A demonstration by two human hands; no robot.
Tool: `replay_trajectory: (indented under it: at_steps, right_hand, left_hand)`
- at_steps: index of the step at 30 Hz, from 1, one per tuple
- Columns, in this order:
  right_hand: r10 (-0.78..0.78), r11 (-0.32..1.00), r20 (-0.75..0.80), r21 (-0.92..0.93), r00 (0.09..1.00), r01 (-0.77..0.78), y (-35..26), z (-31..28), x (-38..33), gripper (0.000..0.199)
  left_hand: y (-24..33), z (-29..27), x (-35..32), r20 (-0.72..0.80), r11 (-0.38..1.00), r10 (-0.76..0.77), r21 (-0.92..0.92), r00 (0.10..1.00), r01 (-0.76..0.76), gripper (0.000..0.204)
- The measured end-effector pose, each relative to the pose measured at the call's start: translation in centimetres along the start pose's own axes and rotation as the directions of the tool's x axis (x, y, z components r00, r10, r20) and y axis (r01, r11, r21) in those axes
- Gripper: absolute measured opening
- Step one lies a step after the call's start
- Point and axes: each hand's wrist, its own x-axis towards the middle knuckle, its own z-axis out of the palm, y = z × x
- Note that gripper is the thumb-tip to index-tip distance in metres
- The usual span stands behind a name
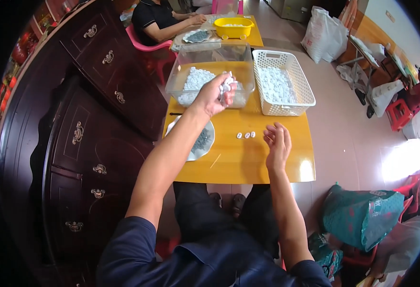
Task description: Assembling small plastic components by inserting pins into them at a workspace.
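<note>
On my feed I see a loose clump of small white pieces (228,87) held in the left hand (212,98), near twelve o'clock. Toward three o'clock, three white ovals (247,135) with dark marks lie in a short row, at nine o'clock from the right hand (278,146), not touching it.

White pieces (227,85) fill the grip of the left hand (215,95), and a white heap (198,79) shows just left of it inside a clear, colourless box (215,63). Right of the grip is a white basket (286,110) patterned with small holes; nearer the body, three white beads with dark marks (247,135) and a white plate (212,136) of slate-grey bits (201,141) show against the honey-yellow tabletop (262,170).
</note>
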Motion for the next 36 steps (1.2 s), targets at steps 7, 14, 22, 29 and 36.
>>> replay_trajectory:
  at_steps: [7, 14, 22, 29, 36]
  right_hand:
    - [-0.240, 0.946, -0.054, -0.235, 0.969, 0.222, 1.6, -8.0, -3.7, 0.023]
    - [-0.353, 0.611, 0.119, -0.721, 0.928, 0.325, 3.0, -5.9, -5.5, 0.036]
    - [-0.378, 0.078, 0.442, -0.860, 0.813, 0.504, 3.5, -4.8, -6.4, 0.049]
    - [-0.369, 0.151, 0.447, -0.836, 0.815, 0.528, 4.0, -5.0, -5.9, 0.050]
    - [-0.377, 0.136, 0.447, -0.840, 0.811, 0.526, 4.0, -5.3, -6.0, 0.054]
  left_hand:
    - [-10.9, -0.2, -4.6, -0.134, 0.949, 0.001, 0.313, 0.991, 0.041, 0.022]
    - [-18.0, -1.2, -4.0, 0.198, 0.048, 0.513, 0.965, 0.835, -0.258, 0.025]
    - [-20.7, -0.6, -4.7, 0.419, -0.490, 0.412, 0.851, 0.809, -0.191, 0.017]
    - [-20.5, -0.3, -5.1, 0.528, -0.547, 0.438, 0.799, 0.727, -0.250, 0.019]
    - [-19.6, -0.7, -7.0, 0.571, -0.436, 0.472, 0.813, 0.672, -0.385, 0.026]
